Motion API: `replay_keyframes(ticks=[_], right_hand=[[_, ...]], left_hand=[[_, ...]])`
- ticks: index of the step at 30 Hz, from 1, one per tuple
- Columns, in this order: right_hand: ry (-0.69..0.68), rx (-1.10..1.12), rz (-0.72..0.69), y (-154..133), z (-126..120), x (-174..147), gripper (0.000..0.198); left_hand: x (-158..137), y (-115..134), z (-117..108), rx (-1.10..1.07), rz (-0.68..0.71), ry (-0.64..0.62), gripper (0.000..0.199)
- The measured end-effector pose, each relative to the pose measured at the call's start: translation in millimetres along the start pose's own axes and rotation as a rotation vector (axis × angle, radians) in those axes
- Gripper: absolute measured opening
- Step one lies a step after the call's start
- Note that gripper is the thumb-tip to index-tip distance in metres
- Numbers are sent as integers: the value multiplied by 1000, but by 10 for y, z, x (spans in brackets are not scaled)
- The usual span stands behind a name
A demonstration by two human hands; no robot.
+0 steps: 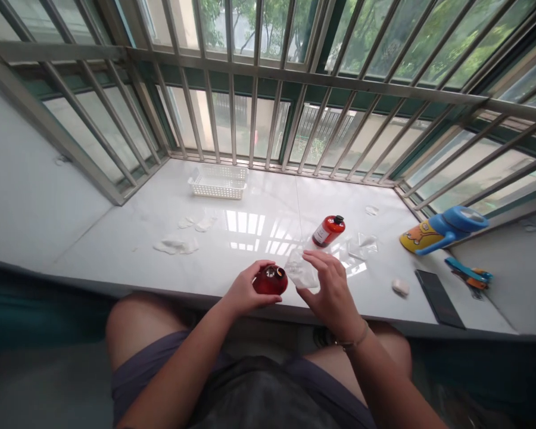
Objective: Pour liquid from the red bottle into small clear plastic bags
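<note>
1. Barred windows (272, 74) back a glossy white sill (111, 250), well beyond the fingertips.
2. Left hand (245, 291): thumb and fingers curl round one uncapped red bottle (269, 287), probably to steady it while leaving its mouth free.
3. Right hand (333, 292): thumb and fingers stand apart, seemingly pinching one clear plastic piece (301, 272) by its edges, just beside the bottle; how firmly, I cannot tell.
4. Just past the right fingertips: one black-topped bottle (327, 232), making two red ones, and one clear wrapper (363, 246).
5. Beyond the left fingers: one basket (218, 190), perhaps set back for elbow room.
6. Rightward of the right fingers: one mug (440, 229), one phone (438, 298), likely put aside.
</note>
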State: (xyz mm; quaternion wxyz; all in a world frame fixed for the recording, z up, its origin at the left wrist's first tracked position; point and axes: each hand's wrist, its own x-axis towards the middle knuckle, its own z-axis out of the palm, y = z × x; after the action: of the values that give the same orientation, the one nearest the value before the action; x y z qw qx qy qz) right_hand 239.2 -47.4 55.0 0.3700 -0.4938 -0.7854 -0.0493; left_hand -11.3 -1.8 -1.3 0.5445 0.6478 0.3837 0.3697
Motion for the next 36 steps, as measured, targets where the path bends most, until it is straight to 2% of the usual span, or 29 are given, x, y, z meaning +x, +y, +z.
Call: replay_keyframes(ticks=[3, 7, 12, 15, 20, 22, 24, 26, 28, 30, 33, 36], right_hand=[[66, 103, 171, 46, 132, -127, 66], [57, 218, 334, 166, 329, -299, 64], [24, 318, 429, 385, 581, -421, 62], [-41, 356, 448, 470, 677, -443, 63], [-57, 278, 323, 544, 623, -502, 72], [-17, 258, 227, 606, 534, -542, 61], [43, 192, 176, 705, 443, -582, 39], [86, 47, 219, 833, 381, -614, 27], [66, -118, 321, 970, 358, -637, 29], [-10, -231, 415, 1093, 368, -652, 37], [-143, -269, 482, 1223, 406, -662, 42], [-188, -226, 496, 1278, 444, -655, 43]], left_hand=[[37, -11, -19, 0, -33, 48, 85], [129, 6, -45, -14, -29, 123, 85], [281, 41, -78, 21, -13, 180, 83], [340, 32, -84, 68, 9, 210, 82], [335, -35, -77, 67, -10, 248, 81], [315, -72, -92, 49, -29, 265, 84], [300, -107, -123, 42, -36, 254, 92], [297, -129, -161, 52, -10, 223, 102], [310, -119, -189, 73, 42, 200, 111], [335, -65, -193, 109, 84, 193, 113], [389, 78, -153, 185, 107, 186, 113], [444, 202, -86, 234, 100, 187, 109]])
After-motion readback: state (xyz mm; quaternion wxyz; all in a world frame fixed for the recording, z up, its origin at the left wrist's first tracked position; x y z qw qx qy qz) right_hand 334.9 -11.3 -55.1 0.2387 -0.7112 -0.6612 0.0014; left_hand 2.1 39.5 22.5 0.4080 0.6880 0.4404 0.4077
